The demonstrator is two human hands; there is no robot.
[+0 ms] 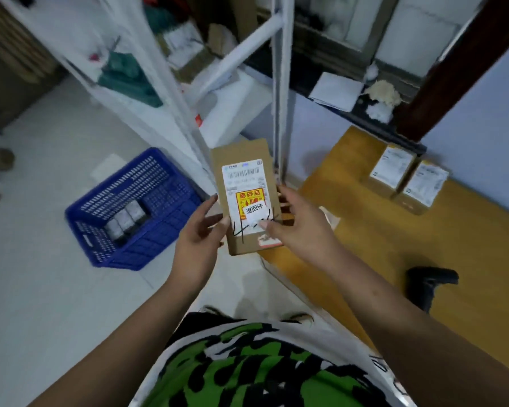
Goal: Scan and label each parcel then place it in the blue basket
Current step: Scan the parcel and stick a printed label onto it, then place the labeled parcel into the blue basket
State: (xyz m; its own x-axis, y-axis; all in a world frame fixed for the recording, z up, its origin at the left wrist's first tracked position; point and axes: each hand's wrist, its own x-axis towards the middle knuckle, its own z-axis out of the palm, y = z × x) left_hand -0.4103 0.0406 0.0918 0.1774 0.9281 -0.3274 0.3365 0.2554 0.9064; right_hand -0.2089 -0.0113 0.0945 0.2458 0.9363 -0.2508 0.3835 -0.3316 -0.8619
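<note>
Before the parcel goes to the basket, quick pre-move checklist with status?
1. Parcel held: ok, left hand on its left edge, right hand at its right.
2. White sticker on: ok, right fingers pressing it.
3. Scanned: cannot tell; scanner lies on the wooden table.
4. Blue basket has room: ok, a few parcels inside.
5. Remaining work: not ok, two boxes wait on the table.

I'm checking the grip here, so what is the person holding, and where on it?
A cardboard parcel. The left hand grips its lower left edge; the right hand holds its lower right side, thumb on the white label.
</note>
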